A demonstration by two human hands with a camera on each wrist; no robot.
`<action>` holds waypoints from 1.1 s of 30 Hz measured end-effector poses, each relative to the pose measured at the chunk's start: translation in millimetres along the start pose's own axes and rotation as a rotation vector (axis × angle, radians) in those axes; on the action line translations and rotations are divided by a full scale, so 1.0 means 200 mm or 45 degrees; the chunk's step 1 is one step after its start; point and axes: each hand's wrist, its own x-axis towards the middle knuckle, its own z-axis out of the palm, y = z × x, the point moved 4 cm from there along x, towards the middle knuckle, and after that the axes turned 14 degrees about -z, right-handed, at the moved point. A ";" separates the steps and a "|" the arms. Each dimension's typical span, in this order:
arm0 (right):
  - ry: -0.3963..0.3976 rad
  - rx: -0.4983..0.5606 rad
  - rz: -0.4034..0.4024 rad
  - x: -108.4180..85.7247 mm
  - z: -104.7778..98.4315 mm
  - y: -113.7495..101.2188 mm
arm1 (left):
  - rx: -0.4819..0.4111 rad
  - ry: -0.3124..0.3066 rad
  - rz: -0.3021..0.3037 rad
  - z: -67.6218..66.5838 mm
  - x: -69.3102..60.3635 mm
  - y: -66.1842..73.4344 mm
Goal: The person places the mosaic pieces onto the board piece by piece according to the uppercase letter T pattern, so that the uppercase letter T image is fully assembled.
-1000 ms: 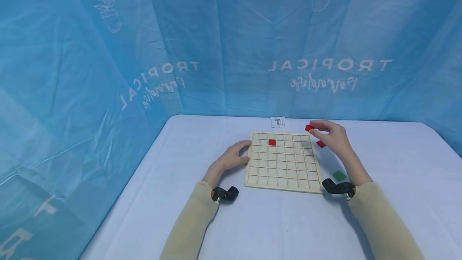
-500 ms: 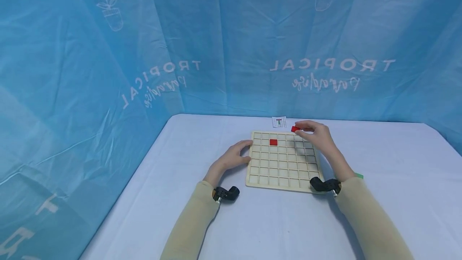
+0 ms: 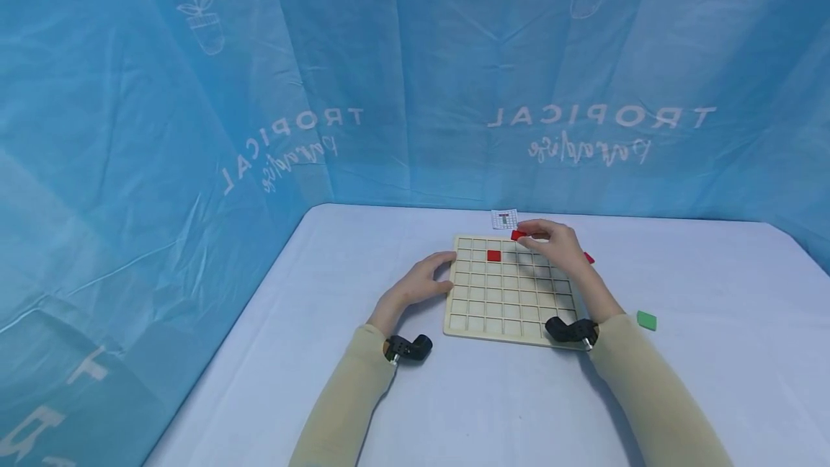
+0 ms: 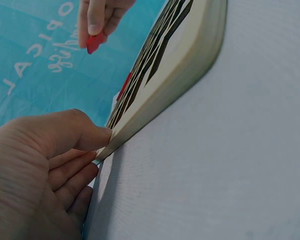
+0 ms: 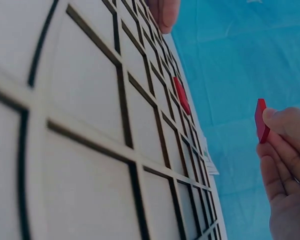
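A wooden grid board [image 3: 510,295] lies on the white table, with one red tile [image 3: 494,256] set in a cell near its far edge. My left hand [image 3: 420,282] touches the board's left edge, thumb and fingers spread along it; in the left wrist view the thumb of the left hand [image 4: 50,150] rests at the rim. Above the board's far part, my right hand [image 3: 556,245] pinches another red tile [image 3: 518,235] between thumb and fingers. The right wrist view shows that held tile [image 5: 261,121] raised clear of the grid, in the right hand [image 5: 290,165].
Behind the board lies a small printed grid card [image 3: 503,219]. A green tile [image 3: 646,320] lies to the right of the board, and a third red tile [image 3: 588,258] shows partly behind the right arm. Blue cloth [image 3: 441,78] hangs behind the table [image 3: 506,402].
The right hand has moved left with its red tile, from beyond the board's right corner to over its far part. My left hand stays at the board's edge.
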 end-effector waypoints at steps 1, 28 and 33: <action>-0.002 0.010 -0.004 0.00 0.01 0.00 | 0.005 0.000 0.000 0.00 0.00 0.00; -0.128 0.036 0.095 -0.04 0.13 0.15 | 0.010 -0.010 0.004 0.00 -0.01 0.01; -0.139 0.014 0.081 -0.04 0.15 0.14 | 0.019 -0.006 0.005 -0.01 -0.01 0.01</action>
